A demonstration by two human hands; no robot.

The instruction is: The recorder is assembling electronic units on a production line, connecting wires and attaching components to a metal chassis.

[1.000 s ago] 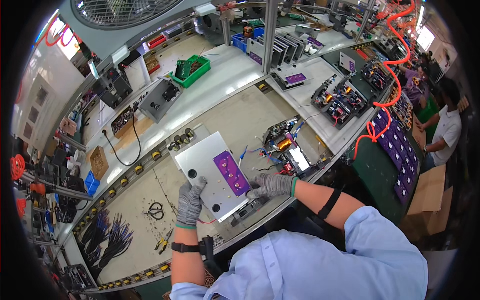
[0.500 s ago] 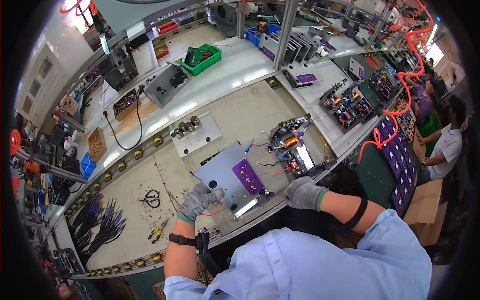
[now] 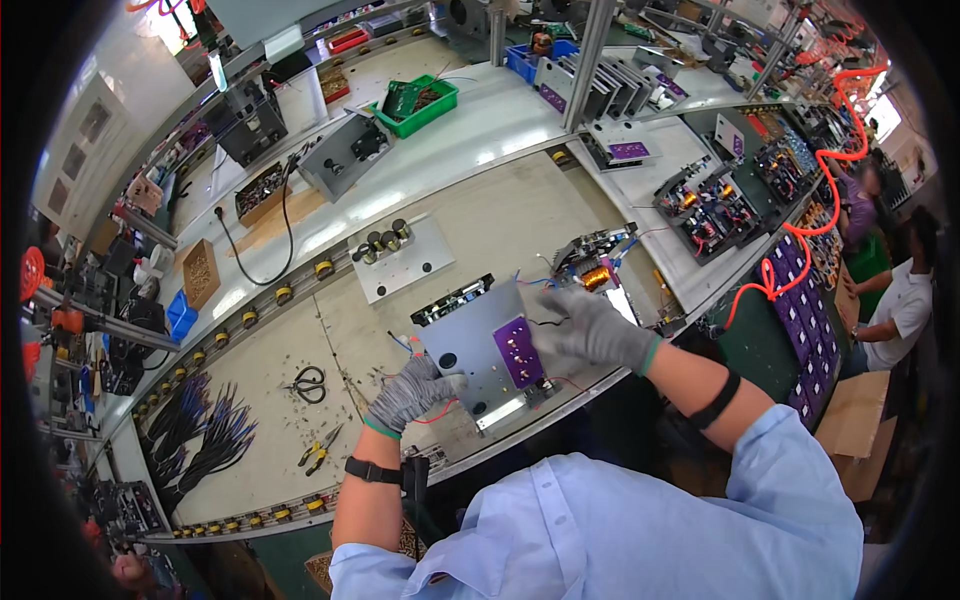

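Note:
My left hand [image 3: 412, 392], in a grey knit glove, grips the near left edge of a grey metal panel [image 3: 462, 340], thumb on top. A purple circuit board [image 3: 518, 354] is fixed on the panel's right part, which also has round dark spots. My right hand [image 3: 600, 330], gloved too, is by the panel's right edge, fingers stretched apart around a dark wire; its fingertips are slightly blurred. Behind it stands an open electronic assembly [image 3: 597, 270] with a copper coil, partly hidden by the hand. Another circuit assembly [image 3: 453, 300] shows beyond the panel's far edge.
A plate with several cylinders [image 3: 400, 265] lies farther back. To the left are scissors [image 3: 306, 385], yellow-handled pliers [image 3: 320, 450], cable bundles [image 3: 210, 440] and scattered bits. A green bin [image 3: 417, 107] sits at the back. An orange coiled hose [image 3: 800, 235] hangs right, near other people.
My right hand has moved left and away from me, from the red wire to the panel's right edge. The panel, still in my left hand, has shifted slightly in view.

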